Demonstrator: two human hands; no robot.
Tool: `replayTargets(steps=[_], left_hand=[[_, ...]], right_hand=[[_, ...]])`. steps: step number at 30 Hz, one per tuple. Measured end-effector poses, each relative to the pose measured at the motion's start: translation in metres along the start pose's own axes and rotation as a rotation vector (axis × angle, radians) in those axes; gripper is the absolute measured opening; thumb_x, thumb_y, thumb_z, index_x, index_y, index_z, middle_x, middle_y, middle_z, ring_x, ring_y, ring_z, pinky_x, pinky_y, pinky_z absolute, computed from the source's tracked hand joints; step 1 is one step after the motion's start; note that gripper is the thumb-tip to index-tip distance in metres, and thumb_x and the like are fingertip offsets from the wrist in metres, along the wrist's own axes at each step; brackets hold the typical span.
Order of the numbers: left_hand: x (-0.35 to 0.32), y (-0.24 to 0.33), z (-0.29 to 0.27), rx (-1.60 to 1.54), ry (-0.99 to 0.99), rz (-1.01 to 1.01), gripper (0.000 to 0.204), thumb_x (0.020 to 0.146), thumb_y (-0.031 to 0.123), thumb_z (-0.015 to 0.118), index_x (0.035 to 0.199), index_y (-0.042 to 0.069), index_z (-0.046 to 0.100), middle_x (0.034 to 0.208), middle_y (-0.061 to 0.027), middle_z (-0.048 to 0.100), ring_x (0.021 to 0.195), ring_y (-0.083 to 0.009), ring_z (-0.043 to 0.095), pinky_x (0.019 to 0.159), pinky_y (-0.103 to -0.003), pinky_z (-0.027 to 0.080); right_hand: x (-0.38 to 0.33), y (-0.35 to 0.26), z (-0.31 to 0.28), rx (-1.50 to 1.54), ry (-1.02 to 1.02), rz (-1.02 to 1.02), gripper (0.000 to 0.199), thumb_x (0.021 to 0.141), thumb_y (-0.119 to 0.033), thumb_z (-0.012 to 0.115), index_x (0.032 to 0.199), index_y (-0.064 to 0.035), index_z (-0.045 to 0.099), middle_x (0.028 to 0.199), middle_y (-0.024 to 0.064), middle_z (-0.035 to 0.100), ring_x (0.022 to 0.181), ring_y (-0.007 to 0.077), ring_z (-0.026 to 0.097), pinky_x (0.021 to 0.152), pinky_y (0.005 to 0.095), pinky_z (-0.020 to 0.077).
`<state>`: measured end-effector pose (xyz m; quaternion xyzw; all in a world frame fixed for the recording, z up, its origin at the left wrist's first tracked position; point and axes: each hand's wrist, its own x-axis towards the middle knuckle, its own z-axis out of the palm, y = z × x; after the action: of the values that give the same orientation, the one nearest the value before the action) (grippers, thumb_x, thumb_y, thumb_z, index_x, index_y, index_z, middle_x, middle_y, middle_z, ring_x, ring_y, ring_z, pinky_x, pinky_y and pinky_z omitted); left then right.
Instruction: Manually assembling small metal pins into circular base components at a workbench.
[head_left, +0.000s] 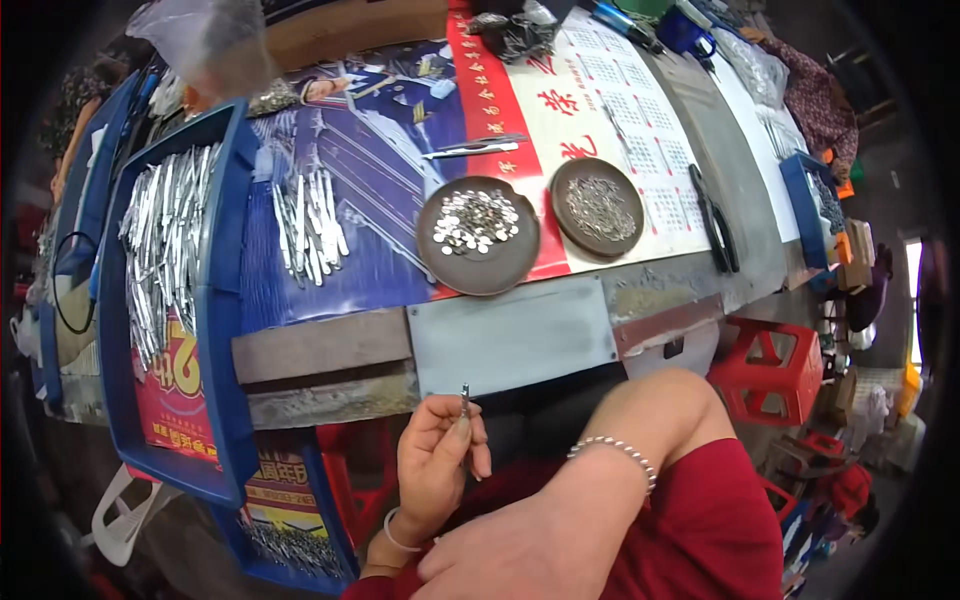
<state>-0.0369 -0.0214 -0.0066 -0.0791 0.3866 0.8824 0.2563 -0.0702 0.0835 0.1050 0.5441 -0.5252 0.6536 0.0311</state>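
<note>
In front of the table edge, my left hand (437, 460) pinches a small slim shiny metal piece (465, 398) upright between thumb and fingers. Most of that piece is hidden in the grip. My right hand (500, 555), with a beaded bracelet (615, 450) at its wrist, crosses low in front of my left forearm; its fingers are partly cut off by the lower edge. Beyond my hands lies a pale metal plate (512, 335). Behind it sit a brown dish of round silver discs (478, 222) and a smaller dish of tiny metal parts (600, 207).
A blue tray (228, 300) with many slim silver strips stands at left; more strips (310, 228) lie beside it on a poster. Black-handled pliers (713, 220) and tweezers (475, 148) rest on the table. A red stool (768, 370) stands right. Other people sit nearby.
</note>
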Motion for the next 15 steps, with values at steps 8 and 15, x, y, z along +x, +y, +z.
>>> replayTargets(steps=[8, 15], left_hand=[[-0.009, 0.004, -0.003, 0.072, -0.033, -0.033, 0.013, 0.093, 0.006, 0.046, 0.103, -0.002, 0.049, 0.081, -0.0090, 0.055, 0.051, -0.0107, 0.050, 0.046, -0.019, 0.041], [-0.012, -0.008, -0.001, 0.066, -0.083, -0.028, 0.013, 0.094, 0.007, 0.046, 0.103, -0.002, 0.049, 0.081, -0.0085, 0.055, 0.052, -0.0098, 0.050, 0.047, -0.019, 0.041]], right_hand=[[-0.067, 0.039, -0.114, -1.117, -0.050, 0.615, 0.020, 0.075, -0.005, 0.060, 0.094, -0.0055, 0.063, 0.086, 0.0086, 0.057, 0.079, 0.0268, 0.057, 0.068, 0.0368, 0.0441], [-0.079, 0.063, -0.122, -1.210, -0.247, 0.705, 0.024, 0.078, -0.010, 0.063, 0.101, -0.0043, 0.063, 0.093, 0.0094, 0.055, 0.090, 0.0256, 0.052, 0.081, 0.0368, 0.0385]])
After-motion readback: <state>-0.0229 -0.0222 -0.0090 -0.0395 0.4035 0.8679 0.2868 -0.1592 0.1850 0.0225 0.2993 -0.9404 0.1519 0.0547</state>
